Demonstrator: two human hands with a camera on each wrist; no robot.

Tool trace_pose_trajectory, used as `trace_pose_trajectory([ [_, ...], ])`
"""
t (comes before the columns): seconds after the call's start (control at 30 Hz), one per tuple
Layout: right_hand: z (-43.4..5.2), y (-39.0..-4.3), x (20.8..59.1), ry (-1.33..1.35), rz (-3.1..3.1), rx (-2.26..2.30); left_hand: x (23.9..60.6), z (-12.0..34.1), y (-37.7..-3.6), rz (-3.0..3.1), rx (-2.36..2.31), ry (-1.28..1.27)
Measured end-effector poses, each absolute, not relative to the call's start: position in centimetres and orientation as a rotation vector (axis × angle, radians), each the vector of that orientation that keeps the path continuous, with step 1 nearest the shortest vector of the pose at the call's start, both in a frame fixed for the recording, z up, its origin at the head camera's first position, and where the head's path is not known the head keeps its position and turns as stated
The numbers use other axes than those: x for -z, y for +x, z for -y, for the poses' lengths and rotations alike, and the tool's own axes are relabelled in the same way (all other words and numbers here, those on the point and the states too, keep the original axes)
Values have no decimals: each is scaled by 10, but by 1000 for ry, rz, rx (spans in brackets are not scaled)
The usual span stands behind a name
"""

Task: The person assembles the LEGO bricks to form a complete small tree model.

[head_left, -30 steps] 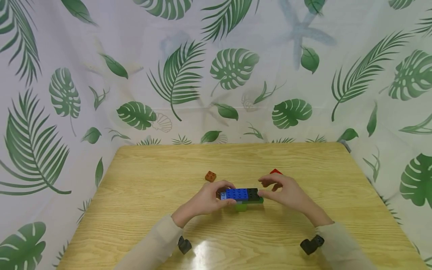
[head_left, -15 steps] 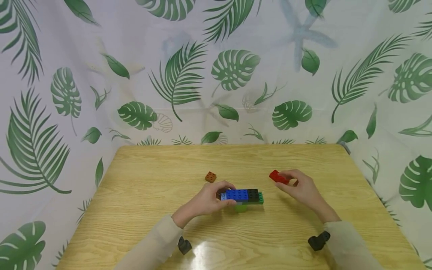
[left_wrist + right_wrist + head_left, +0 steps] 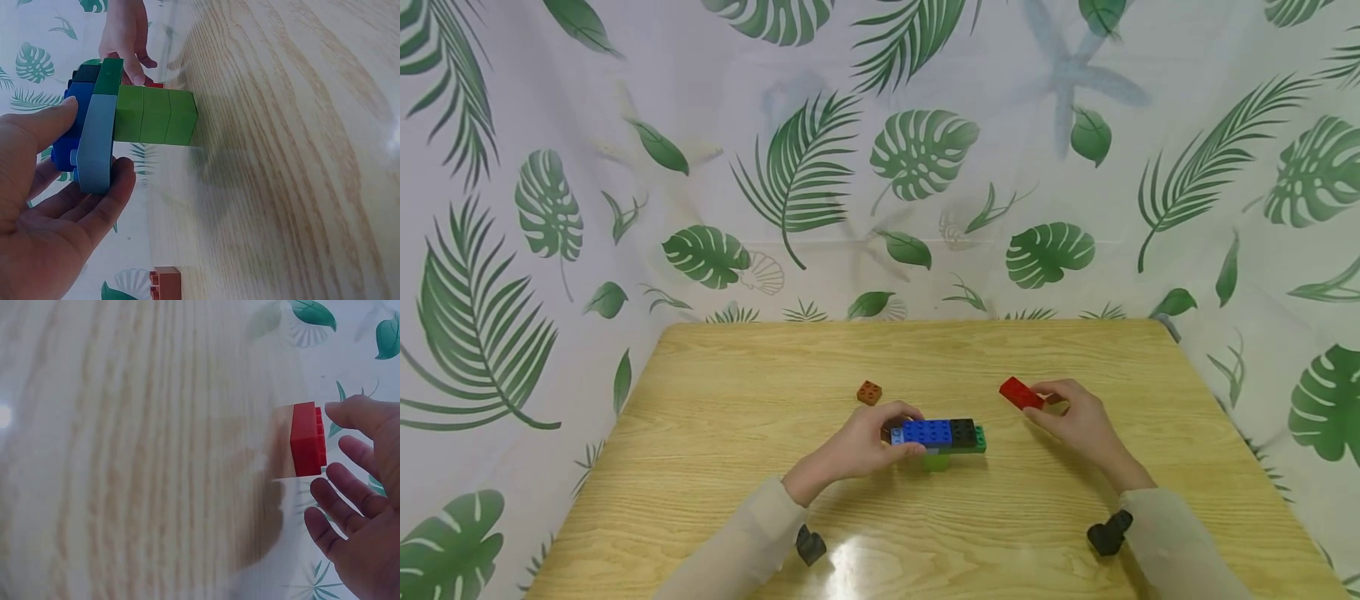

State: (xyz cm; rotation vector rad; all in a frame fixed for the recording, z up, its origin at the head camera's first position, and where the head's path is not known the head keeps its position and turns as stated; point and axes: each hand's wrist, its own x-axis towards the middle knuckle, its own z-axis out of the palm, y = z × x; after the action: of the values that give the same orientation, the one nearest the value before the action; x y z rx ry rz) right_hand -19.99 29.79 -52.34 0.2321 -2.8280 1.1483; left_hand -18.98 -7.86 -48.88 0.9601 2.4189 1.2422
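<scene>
Brick assembly [image 3: 937, 437], centre of table [image 3: 715, 433]: blue and black bricks on a long plate, standing on 1 light green block [image 3: 155, 115]. Built so far, by my reading; 2 loose bricks remain.
Your left hand [image 3: 859, 443]: thumb and fingers clasp the assembly's left end.
Your right hand [image 3: 1073, 421]: fingertips at the red brick [image 3: 1020, 393], right of the assembly; whether you grip it, I cannot tell.
Brown brick [image 3: 868, 392]: loose, behind your left hand.
Left wrist view alone shows the light green block's full height. Right wrist view shows the red brick's side and fingers [image 3: 342, 500] loosely spread.

Small brown brick [image 3: 868, 392] alone on wooden table [image 3: 715, 433]; leaf-print curtain [image 3: 550, 208] behind.
</scene>
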Motion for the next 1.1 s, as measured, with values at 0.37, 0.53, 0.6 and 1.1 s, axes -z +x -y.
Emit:
trace_pose_trajectory([
  [0.37, -299, -205, 537, 213, 2842, -1137, 488, 79, -189, -2420, -1241, 958],
  [0.53, -293, -205, 533, 197, 2846, -1143, 489, 79, -189, -2428, -1231, 963],
  [0.6, -290, -204, 530, 207, 2845, -1141, 490, 79, -190, -2430, -1227, 967],
  [1.1, -240, -187, 471, 555, 2726, -1123, 490, 79, -189, -2418, -1267, 957],
])
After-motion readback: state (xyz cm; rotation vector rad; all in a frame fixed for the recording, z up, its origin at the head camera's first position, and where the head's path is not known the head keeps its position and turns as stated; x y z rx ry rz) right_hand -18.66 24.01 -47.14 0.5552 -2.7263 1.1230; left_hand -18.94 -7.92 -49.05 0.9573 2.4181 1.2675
